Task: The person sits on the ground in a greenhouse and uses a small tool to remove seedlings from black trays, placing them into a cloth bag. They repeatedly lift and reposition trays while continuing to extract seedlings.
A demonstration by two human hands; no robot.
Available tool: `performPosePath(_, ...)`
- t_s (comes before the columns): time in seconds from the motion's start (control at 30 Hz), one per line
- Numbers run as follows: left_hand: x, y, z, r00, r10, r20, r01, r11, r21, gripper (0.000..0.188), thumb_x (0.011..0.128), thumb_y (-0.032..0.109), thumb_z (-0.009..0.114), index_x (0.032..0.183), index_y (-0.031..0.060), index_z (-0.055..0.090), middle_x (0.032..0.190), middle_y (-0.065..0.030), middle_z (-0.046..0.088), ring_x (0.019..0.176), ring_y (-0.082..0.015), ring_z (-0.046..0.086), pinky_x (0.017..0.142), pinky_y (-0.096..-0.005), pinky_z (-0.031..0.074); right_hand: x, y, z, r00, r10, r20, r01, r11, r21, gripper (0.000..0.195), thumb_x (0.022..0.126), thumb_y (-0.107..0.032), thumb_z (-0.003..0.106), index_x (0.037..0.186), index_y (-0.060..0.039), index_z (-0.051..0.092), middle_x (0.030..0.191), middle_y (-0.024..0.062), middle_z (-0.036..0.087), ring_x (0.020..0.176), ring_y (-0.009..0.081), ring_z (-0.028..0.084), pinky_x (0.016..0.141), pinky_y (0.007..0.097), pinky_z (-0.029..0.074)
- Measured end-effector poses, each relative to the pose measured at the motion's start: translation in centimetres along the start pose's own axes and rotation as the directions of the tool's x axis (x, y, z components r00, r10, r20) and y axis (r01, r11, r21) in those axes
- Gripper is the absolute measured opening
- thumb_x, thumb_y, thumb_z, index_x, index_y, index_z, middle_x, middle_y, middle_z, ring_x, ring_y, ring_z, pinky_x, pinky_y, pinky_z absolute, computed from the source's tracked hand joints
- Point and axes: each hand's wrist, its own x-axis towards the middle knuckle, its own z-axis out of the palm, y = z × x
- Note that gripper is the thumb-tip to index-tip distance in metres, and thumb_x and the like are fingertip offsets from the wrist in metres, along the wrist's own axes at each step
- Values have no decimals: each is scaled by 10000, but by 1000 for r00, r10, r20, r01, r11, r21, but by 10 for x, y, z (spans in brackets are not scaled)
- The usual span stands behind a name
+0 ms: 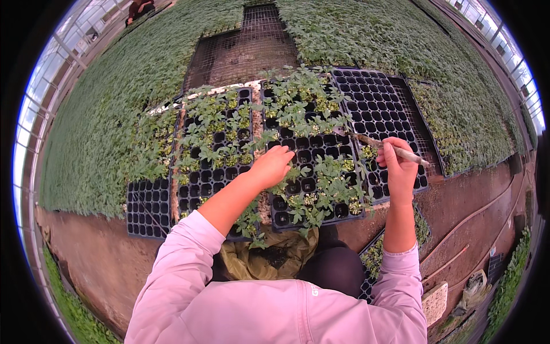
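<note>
My right hand (397,165) grips the pale handle of a thin hand tool (371,141), held between thumb and fingers. The tool's flat tip points left, over a black plastic cell tray (304,155) that is partly filled with leafy seedlings (333,176). My left hand (275,165) is at the left side of this same tray, its fingers bent down among leaves; whether they pinch a seedling is hidden. Left of it lies another cell tray (206,176) with seedlings and several bare cells. A tray of mostly bare cells (378,103) lies to the right.
Dense beds of seedlings (107,129) spread left and right, with wire mesh (245,51) between them. A small bare-celled tray (148,206) stands at front left. An open yellowish sack (275,258) lies below the trays, near my knees. Another person (139,9) is far off at upper left.
</note>
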Motion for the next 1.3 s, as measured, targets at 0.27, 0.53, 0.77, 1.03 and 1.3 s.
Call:
performPosePath(0.27,5,-21,8,992,111,65,-98,979,-179,297,793,111,493,1072,12,487,1049,-135,513,1025,-305,450,876,-389,378,23,1,42,999,-38,25,37,999,20,110,823,-101,546,888,-14,561,693,26,562,568,52,515,505,163,409)
performPosePath(0.53,32,-16,-53,943,53,-328,-105,984,-143,197,799,87,457,964,16,538,941,-136,569,884,-318,531,759,-397,437,115,17,108,988,-104,113,129,962,-239,184,810,-190,563,860,-14,583,636,11,575,558,61,538,513,202,418)
performPosePath(0.77,46,-72,-73,972,-222,-70,223,975,4,257,807,112,456,1035,40,551,1007,-139,564,934,-313,525,798,-394,428,160,55,155,968,51,244,60,903,-426,221,796,-241,553,835,-25,580,621,47,587,525,109,557,550,264,436)
performPosePath(1.03,68,-80,-49,970,-143,196,123,986,113,355,773,21,423,1121,29,493,1139,-156,491,1022,-305,487,860,-382,408,174,67,168,977,-24,212,157,751,-642,214,768,-268,578,776,-55,587,670,106,595,660,277,572,616,362,436)
performPosePath(1.3,78,-78,-51,895,-199,400,206,978,25,367,747,12,420,1104,10,505,1164,-184,466,1083,-313,445,905,-373,376,182,72,185,947,14,322,179,809,-560,216,769,-245,583,808,-34,605,653,90,590,617,211,569,591,323,437)
